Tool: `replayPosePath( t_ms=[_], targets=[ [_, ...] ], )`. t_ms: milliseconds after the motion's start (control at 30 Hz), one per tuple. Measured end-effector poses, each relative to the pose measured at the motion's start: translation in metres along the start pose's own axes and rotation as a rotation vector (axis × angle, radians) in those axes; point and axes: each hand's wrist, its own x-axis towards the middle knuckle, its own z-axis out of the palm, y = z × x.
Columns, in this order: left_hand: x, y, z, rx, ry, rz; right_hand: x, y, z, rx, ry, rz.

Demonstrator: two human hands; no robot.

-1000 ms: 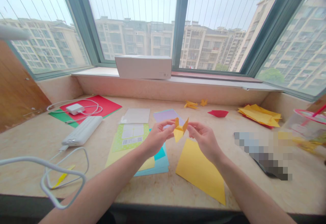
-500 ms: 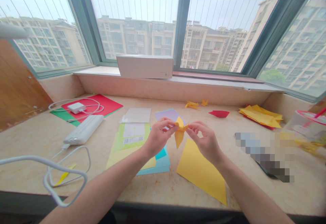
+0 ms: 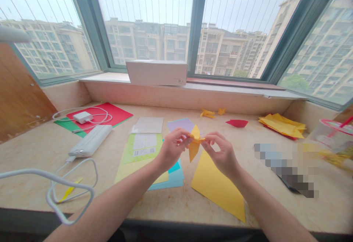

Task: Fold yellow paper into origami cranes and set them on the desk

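A small folded yellow paper crane is held up over the counter between my two hands. My left hand pinches its left side with thumb and fingers. On the other side, my right hand has a thin pointed end between thumb and forefinger. One broad flap of the paper points up and another hangs down toward me. Beneath my right hand lies a flat sheet of yellow paper. Below my left hand are light yellow and blue sheets, with a green labelled packet on top.
A white power bank with looping cables and red paper lie at left. Behind stand small yellow folded pieces and a red folded piece. Right are stacked yellow papers, a blurred-out dark object and a cup.
The yellow folded paper has turned slightly, so its upper and lower flaps show wider. My fingers have shifted a little on it, both hands still holding.
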Motion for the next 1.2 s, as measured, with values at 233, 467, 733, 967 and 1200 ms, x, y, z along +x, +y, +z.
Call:
replayPosePath(
  t_ms=[233,467,733,967,1200],
  targets=[
    [0.000,0.003,-0.002,0.068,-0.057,0.040,-0.002,0.002,-0.001,0.031,-0.053,-0.026],
    [-0.001,-0.001,-0.001,0.019,-0.090,0.032,-0.002,-0.003,0.000,0.007,-0.020,-0.011],
    [0.000,-0.003,0.005,-0.085,-0.060,-0.009,-0.004,0.000,0.004,-0.024,-0.006,-0.068],
    [0.004,-0.005,0.000,-0.114,-0.072,-0.037,-0.001,0.004,0.000,0.044,0.043,0.048],
    [0.003,-0.003,0.000,-0.119,-0.201,-0.123,0.008,0.008,-0.003,0.432,-0.209,0.578]
  ],
)
